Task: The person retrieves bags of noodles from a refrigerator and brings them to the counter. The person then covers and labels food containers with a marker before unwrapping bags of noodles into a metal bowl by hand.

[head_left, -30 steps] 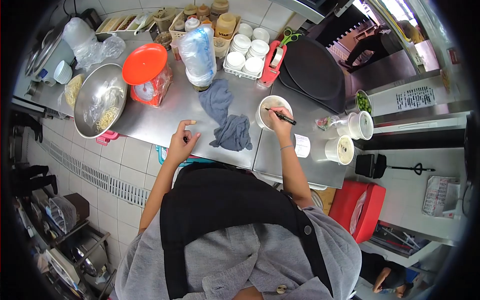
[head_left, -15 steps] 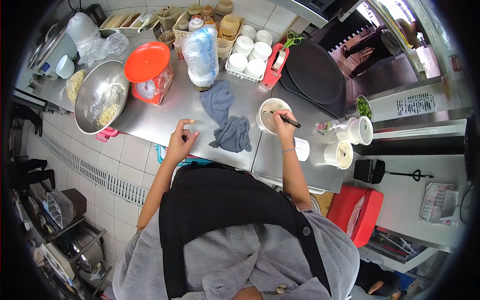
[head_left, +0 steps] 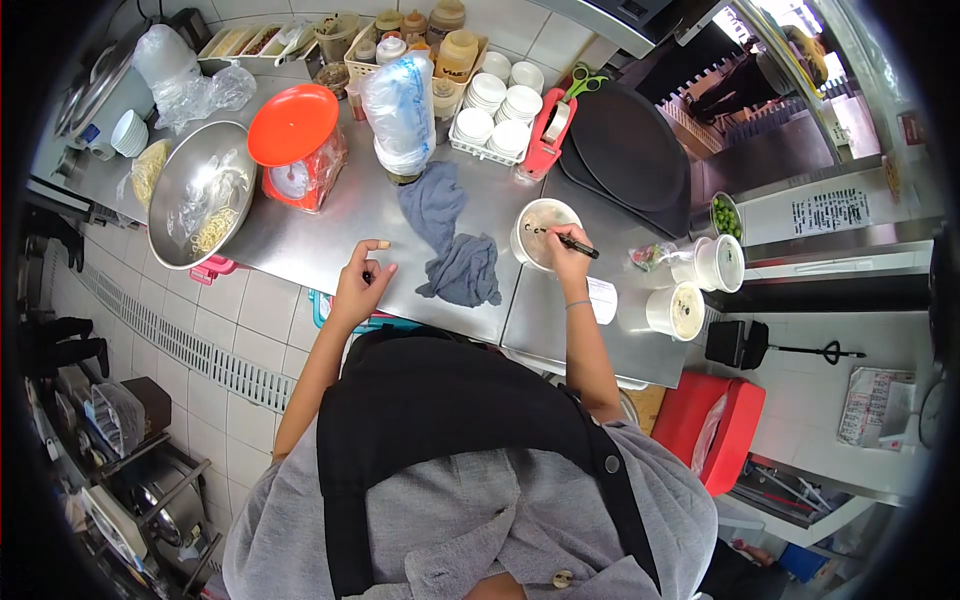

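My right hand grips a black marker, its tip on the lid of a round white tub. Dark handwritten letters show on that lid. My left hand hovers by the counter's front edge, index finger and thumb apart, with a small black piece that looks like the marker's cap tucked in its curled fingers. Between the hands lies a crumpled grey-blue cloth. Right of the marker hand, a white cylindrical container lies beside the wrist, and further lidded white tubs stand beyond it.
At the left are a steel bowl with noodles and a red scale. Bagged cups, small white containers, a red tape dispenser and black trays line the back. A red bin stands at the lower right.
More dark letters show on the tub's lid, and my right hand with the marker has shifted slightly along it. My left hand has barely moved.
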Tool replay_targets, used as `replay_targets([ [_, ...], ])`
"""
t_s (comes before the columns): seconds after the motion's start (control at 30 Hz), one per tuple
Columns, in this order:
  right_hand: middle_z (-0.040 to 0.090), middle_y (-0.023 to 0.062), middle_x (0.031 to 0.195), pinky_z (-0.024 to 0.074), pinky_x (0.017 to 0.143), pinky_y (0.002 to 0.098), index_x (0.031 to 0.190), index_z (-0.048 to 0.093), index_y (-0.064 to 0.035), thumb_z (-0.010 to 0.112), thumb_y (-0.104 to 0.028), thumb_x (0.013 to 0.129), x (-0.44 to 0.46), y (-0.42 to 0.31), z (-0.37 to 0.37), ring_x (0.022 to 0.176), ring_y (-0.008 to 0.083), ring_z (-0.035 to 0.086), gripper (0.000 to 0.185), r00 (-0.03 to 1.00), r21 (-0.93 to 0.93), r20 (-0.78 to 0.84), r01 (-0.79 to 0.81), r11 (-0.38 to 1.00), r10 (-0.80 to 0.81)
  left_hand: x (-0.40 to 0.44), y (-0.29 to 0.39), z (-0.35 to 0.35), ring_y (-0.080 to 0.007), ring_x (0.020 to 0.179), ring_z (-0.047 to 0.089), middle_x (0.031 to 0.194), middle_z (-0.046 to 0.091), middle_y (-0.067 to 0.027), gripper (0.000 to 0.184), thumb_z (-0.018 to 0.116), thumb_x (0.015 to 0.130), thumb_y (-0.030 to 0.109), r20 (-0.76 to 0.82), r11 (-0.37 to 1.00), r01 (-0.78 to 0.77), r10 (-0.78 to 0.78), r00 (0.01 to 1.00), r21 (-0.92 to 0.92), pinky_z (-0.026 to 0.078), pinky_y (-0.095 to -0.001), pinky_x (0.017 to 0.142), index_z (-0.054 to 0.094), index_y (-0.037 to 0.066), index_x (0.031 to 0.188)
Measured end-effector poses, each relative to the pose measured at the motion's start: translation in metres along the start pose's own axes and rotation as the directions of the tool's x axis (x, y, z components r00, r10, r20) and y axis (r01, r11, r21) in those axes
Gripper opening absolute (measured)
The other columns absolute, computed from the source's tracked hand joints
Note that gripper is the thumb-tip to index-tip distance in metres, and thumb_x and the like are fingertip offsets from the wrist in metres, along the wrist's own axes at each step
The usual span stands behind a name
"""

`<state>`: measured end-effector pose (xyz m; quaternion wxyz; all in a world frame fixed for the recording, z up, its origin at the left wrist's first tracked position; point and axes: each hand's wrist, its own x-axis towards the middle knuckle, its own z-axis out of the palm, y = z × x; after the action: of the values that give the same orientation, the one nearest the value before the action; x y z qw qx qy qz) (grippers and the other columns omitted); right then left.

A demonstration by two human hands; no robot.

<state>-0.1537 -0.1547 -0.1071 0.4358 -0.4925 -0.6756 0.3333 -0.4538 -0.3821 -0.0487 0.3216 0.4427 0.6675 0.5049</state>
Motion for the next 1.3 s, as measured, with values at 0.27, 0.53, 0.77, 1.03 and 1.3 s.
replay_targets([
  [0.27, 0.061, 0.004, 0.074, 0.045, 0.065, 0.0244, 0.075, 0.063, -0.0023, 0.066, -0.002, 0.072, -0.001, -0.011, -0.004, 0.068, 0.0105, 0.056, 0.005, 0.993, -0.083, 0.017, 0.118, 0.99, -0.117, 0.0, 0.003, -0.002, -0.006, 0.048, 0.032, 0.05, 0.037, 0.0027, 0.03, 0.063, 0.084, 0.009, 0.001, 1.0, -0.01, 0.01, 1.0, 0.014, 0.028, -0.0233, 0.049, 0.048, 0.006, 0.11],
  [0.53, 0.059, 0.0026, 0.07, 0.045, 0.059, 0.0223, 0.074, 0.06, -0.001, 0.064, 0.001, 0.073, 0.004, 0.012, -0.005, 0.06, 0.0087, 0.057, 0.005, 0.995, 0.009, 0.064, 0.081, 0.997, -0.082, 0.0, 0.001, -0.001, -0.0061, 0.048, 0.033, 0.05, 0.037, 0.0027, 0.031, 0.063, 0.084, 0.01, 0.006, 1.0, 0.005, -0.005, 1.0, 0.01, 0.029, -0.0235, 0.049, 0.048, 0.006, 0.11],
  [0.77, 0.058, 0.001, 0.069, 0.0441, 0.059, 0.0216, 0.072, 0.058, -0.0018, 0.062, 0.002, 0.075, 0.005, 0.01, -0.01, 0.062, 0.0071, 0.055, 0.006, 0.996, 0.025, 0.073, 0.045, 0.999, -0.047, 0.0, 0.001, 0.002, -0.0063, 0.049, 0.034, 0.05, 0.038, 0.0027, 0.031, 0.063, 0.084, 0.01, 0.006, 1.0, -0.006, 0.006, 1.0, 0.003, 0.03, -0.0236, 0.049, 0.048, 0.006, 0.11],
  [1.03, 0.057, 0.0005, 0.073, 0.0409, 0.062, 0.0209, 0.075, 0.059, -0.003, 0.061, 0.001, 0.076, 0.005, 0.002, -0.013, 0.065, 0.006, 0.051, 0.004, 0.991, 0.047, 0.118, 0.052, 0.998, -0.057, -0.001, 0.015, 0.004, -0.0094, 0.05, 0.04, 0.054, 0.041, -0.0001, 0.042, 0.065, 0.08, 0.006, 0.027, 0.991, -0.101, 0.099, 0.995, 0.084, 0.033, -0.0246, 0.049, 0.045, 0.006, 0.116],
  [1.3, 0.06, 0.0016, 0.074, 0.0407, 0.058, 0.0195, 0.083, 0.058, -0.0046, 0.059, -0.011, 0.087, 0.003, -0.062, -0.009, 0.062, 0.0061, 0.053, 0.007, 0.986, 0.544, 0.045, -0.161, 0.824, 0.163, 0.007, 0.046, 0.016, -0.012, 0.05, 0.044, 0.055, 0.043, -0.0015, 0.052, 0.068, 0.076, 0.006, 0.112, 0.982, -0.185, 0.179, 0.977, 0.046, 0.036, -0.0245, 0.051, 0.041, 0.006, 0.121],
])
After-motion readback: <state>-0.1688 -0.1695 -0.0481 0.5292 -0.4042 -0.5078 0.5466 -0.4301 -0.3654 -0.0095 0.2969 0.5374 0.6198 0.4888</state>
